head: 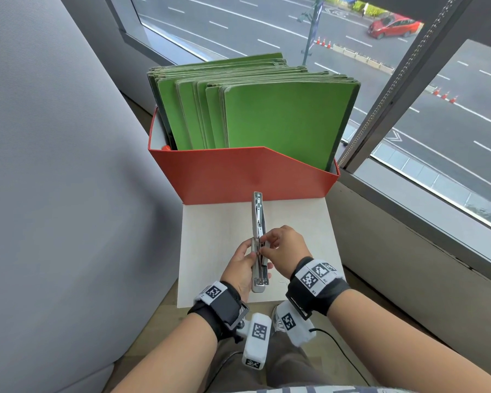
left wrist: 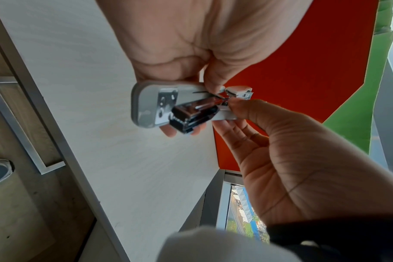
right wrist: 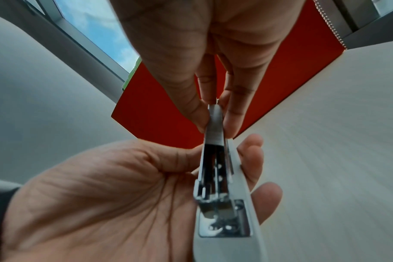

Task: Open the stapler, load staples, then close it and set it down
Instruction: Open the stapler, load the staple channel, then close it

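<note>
Stapler (head: 258,245) held opened above the white table (head: 210,222), its top arm swung away toward the red file box (head: 238,174). Left hand (head: 240,265) curls round the base near the hinge. Right hand (head: 285,248) pinches a small grey piece (right wrist: 214,122) at the magazine between thumb and fingers. Only the wrist views show the chrome channel (right wrist: 213,170) and riveted hinge plate (left wrist: 166,104). Green card folders (head: 267,114) stand in the box

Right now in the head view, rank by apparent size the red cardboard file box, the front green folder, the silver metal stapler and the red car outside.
1. Front green folder
2. Red cardboard file box
3. Silver metal stapler
4. Red car, though distance shrinks it
</note>
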A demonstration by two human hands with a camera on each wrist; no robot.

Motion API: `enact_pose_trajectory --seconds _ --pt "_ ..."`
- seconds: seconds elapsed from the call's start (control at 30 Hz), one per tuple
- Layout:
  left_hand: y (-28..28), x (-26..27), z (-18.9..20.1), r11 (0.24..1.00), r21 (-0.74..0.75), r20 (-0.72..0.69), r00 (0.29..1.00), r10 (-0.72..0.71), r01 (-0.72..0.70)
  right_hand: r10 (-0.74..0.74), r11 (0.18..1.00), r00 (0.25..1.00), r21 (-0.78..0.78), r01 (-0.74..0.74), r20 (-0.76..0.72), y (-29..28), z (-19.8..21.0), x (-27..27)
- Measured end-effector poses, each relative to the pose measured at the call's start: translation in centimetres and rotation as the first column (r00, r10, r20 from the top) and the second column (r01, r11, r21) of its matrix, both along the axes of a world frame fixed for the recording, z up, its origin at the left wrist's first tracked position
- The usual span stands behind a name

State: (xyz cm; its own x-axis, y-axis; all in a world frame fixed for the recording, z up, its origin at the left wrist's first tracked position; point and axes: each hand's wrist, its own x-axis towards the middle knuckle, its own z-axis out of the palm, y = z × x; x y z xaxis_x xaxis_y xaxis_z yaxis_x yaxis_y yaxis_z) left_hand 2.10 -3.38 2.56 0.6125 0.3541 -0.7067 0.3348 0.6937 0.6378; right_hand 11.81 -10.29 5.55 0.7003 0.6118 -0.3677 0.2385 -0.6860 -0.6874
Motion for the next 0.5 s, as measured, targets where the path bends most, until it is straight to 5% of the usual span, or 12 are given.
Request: enact_pose_trajectory --seconds 0.5 --pt "-0.2 0.3 0.3 0.997 -0.054 0.005 0.999 0.054 -0.054 -0.002 0.991 1.000 0.134 -0.002 0.031 -1.2 -1.5 -1.4"
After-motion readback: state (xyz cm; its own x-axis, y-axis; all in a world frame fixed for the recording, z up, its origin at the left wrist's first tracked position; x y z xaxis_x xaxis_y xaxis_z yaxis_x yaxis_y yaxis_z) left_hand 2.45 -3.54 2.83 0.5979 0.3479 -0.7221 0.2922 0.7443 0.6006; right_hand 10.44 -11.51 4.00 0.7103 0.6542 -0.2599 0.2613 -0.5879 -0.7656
